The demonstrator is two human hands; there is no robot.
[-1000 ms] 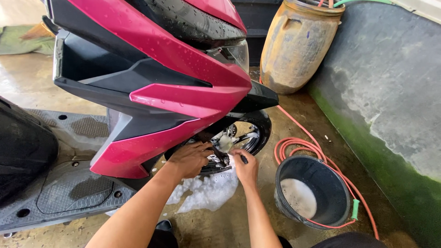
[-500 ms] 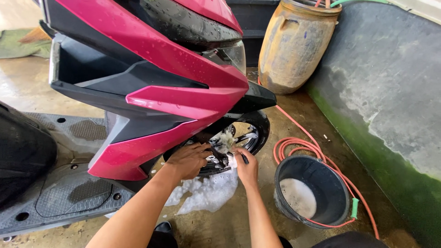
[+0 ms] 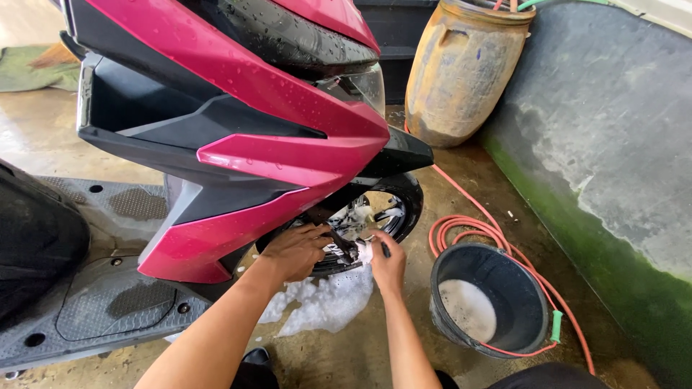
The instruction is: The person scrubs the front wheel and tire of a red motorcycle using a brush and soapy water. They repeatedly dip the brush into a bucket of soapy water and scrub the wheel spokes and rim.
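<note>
Single head view, looking steeply down, close over scooter (image 3: 238,144)

This looked like a wash bay or a home yard used for washing vehicles. A pink and black scooter (image 3: 238,144) stood beaded with water on a wet concrete floor (image 3: 476,180), with white soap foam (image 3: 324,302) pooled beneath its front wheel (image 3: 382,212). A black bucket (image 3: 490,302) holding sudsy water sat beside a coiled orange hose (image 3: 468,230). A stained, weathered barrel (image 3: 461,72) stood against a damp wall (image 3: 613,144), greenish along its base, possibly from algae.
</note>
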